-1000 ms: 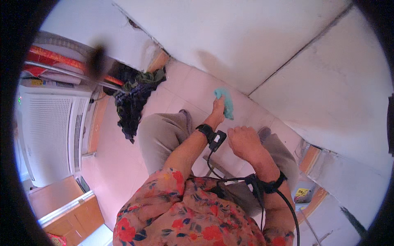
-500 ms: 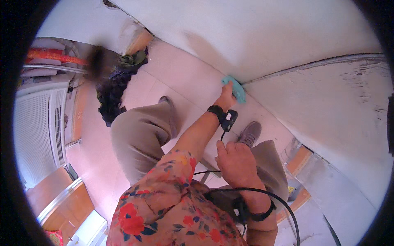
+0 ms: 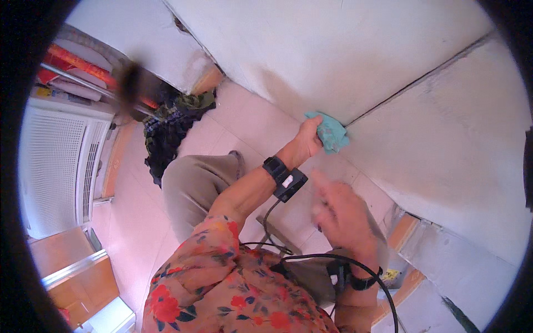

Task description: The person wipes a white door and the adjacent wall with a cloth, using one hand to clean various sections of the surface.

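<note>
My left hand [image 3: 310,140] grips a crumpled teal cloth [image 3: 332,133]. The cloth is at the foot of the pale wall panel [image 3: 400,44], close to the seam where two panels meet. Whether it touches the panel is hard to tell. Nearer to me and to the right, my right hand [image 3: 345,213] hangs in the air, smeared by motion. Its fingers look apart and nothing shows in them. Each wrist wears a black strap with a small device, and a black cable [image 3: 344,256] runs near the right one.
Pink floor tiles [image 3: 222,133] run along the wall. Dark cloth [image 3: 166,127] lies heaped at the far left. A white slatted unit [image 3: 61,161] and a wooden cabinet [image 3: 91,277] stand left. My bent knee [image 3: 194,183] is beside my left arm, above a stool [image 3: 277,236].
The left hand and teal cloth have shifted slightly right and nearer, and more of the cloth shows. My right hand has lifted forward from beside the knee and its fingers have spread. The view has turned slightly.
</note>
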Demonstrator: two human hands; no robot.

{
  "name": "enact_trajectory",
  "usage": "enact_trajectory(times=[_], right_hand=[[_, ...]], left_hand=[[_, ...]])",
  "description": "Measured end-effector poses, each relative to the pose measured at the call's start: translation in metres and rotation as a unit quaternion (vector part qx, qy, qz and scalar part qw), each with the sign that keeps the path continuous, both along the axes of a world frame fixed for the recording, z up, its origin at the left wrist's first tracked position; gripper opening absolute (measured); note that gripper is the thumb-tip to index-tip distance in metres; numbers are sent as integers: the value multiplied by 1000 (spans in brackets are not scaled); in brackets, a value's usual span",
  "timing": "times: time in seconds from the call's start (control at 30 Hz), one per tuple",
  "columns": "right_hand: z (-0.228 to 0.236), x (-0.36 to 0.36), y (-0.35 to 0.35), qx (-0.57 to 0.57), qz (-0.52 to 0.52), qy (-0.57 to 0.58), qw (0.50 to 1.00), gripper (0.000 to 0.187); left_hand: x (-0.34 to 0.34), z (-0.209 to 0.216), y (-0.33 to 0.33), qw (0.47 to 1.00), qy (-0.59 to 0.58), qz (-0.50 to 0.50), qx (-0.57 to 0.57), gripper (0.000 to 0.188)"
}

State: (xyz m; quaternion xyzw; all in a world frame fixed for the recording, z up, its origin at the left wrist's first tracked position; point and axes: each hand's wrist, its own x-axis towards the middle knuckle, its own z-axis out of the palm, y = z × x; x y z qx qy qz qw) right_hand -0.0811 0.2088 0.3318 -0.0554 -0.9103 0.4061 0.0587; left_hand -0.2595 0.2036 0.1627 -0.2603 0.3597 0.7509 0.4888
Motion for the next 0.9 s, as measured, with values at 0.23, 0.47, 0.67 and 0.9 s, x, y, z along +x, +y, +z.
enact_trajectory(times=[0.23,0.47,0.67,0.9], right_hand=[[-18,-17,23,152,-97,23,983,34],[-28,-31,17,149,-64,61,985,28],[-27,-19,23,169,-77,32,982,25],[-50,1,28,216,-18,-142,966,19]], left_hand=[[1,172,-7,987,94,-10,128,26],[-33,308,-40,907,305,40,289,27],[-90,293,-88,766,575,230,174,29],[-101,88,-89,917,309,250,-22,31]])
